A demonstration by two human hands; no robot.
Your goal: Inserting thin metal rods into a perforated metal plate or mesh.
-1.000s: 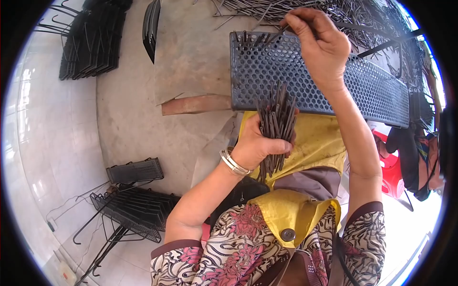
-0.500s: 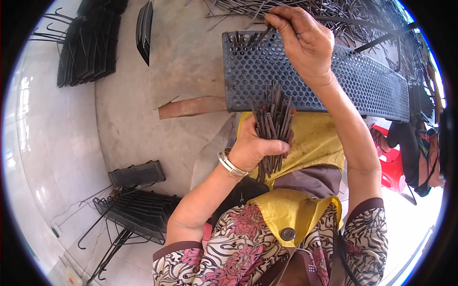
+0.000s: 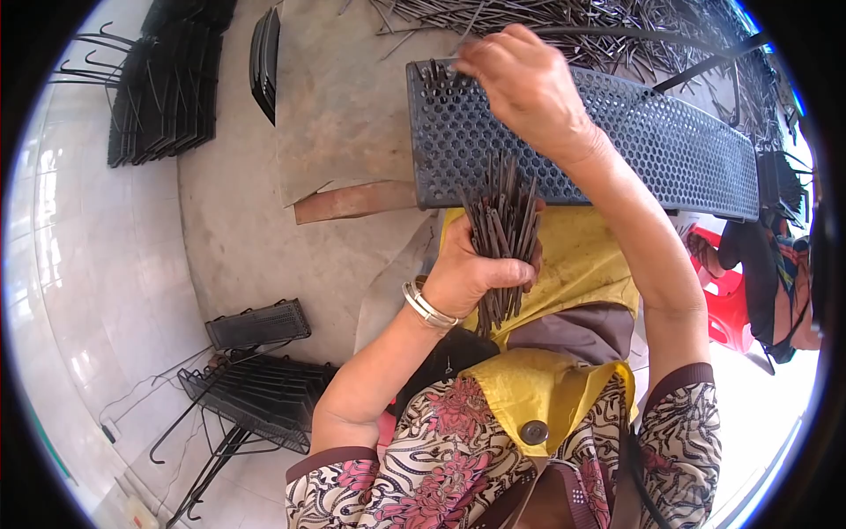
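My left hand [image 3: 480, 273] is wrapped round a thick bundle of thin dark rods [image 3: 504, 216], which stand roughly upright in the grip over my lap. Beyond it lies a long dark perforated rack [image 3: 582, 132] with rows of round holes. Several short dark rods [image 3: 432, 78] stick up from holes at the rack's far left corner. Over that corner my right hand [image 3: 524, 88] is closed, fingertips together and blurred, just beside those rods. Whatever sits between its fingertips is hidden.
A heap of loose rods [image 3: 599, 26] covers the far side behind the rack. Black racks with hooks [image 3: 163, 97] are stacked at far left, more racks [image 3: 256, 397] stand lower left. A reddish-brown board [image 3: 352, 201] juts from the rack's left end. A red stool [image 3: 727, 309] is at right.
My right hand has moved a little left and down, its fingers now lower by the rack's corner rods. The thin rod seen in its pinch is no longer distinct. My left hand keeps its bundle.
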